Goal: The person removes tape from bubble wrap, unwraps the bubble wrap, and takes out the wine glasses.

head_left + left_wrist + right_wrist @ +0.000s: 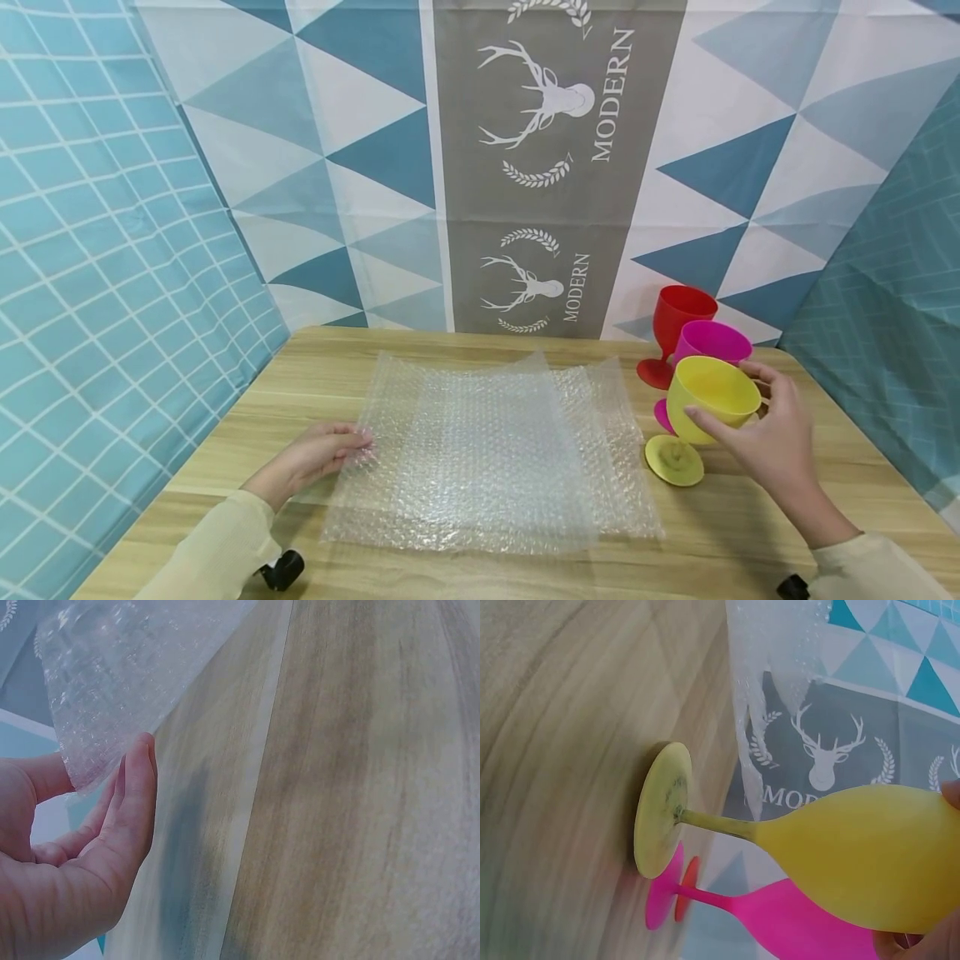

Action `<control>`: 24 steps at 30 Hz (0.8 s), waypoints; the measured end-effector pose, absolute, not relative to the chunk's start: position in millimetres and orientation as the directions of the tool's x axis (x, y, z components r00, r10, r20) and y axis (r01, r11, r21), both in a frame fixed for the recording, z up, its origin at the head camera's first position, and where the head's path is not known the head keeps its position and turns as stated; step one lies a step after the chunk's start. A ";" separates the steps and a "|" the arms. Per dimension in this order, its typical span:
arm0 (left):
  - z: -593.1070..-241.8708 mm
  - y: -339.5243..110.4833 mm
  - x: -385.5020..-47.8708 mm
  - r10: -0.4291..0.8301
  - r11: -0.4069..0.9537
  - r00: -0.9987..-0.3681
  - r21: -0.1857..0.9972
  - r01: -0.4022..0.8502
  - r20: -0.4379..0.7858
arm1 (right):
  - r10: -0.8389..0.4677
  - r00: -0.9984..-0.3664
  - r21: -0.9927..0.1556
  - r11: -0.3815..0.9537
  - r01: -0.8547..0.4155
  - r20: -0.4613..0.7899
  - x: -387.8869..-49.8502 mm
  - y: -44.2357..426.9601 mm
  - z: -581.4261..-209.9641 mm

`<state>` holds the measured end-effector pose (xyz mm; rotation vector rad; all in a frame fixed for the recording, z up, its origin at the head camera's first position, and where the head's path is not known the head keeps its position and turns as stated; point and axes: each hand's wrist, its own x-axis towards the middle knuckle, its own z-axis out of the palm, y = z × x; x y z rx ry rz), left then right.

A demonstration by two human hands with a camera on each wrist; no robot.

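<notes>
A sheet of clear bubble wrap [457,450] lies on the wooden table, with a second layer showing past its right side. At its left edge, my left hand [326,450] holds the wrap between thumb and fingers; in the left wrist view that edge [112,690] is lifted off the wood. On the right, my right hand [776,425] grips a yellow goblet [705,400] by the bowl, thumb on the near side and fingers on the far side. The goblet's round foot [660,814] is at the tabletop; whether it touches is unclear.
Close behind the yellow goblet stands a magenta goblet [712,337], partly hidden by it. A red goblet [678,321] is farther back, near the patterned cloth backdrop [525,167]. Tiled blue cloth [112,275] hangs along the left side of the table [285,383].
</notes>
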<state>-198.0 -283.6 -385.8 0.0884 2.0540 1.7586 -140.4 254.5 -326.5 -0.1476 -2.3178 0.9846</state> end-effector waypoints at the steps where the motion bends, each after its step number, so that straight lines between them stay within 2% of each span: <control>1: -385.9 -283.4 -198.0 0.321 0.192 -0.905 0.955 -0.228 -0.280 | 0.322 -0.813 -0.685 0.718 -0.126 0.486 -140.3 254.0 -327.4; 14: -383.5 -283.0 -197.6 0.299 0.231 -0.909 0.946 -0.226 -0.290 | 0.301 -0.818 -0.679 0.720 -0.142 0.490 -138.0 251.0 -329.6; 24: -371.0 -275.5 -189.3 0.226 0.340 -0.925 0.915 -0.219 -0.305 | 0.267 -0.837 -0.676 0.721 -0.156 0.478 -139.1 247.0 -332.2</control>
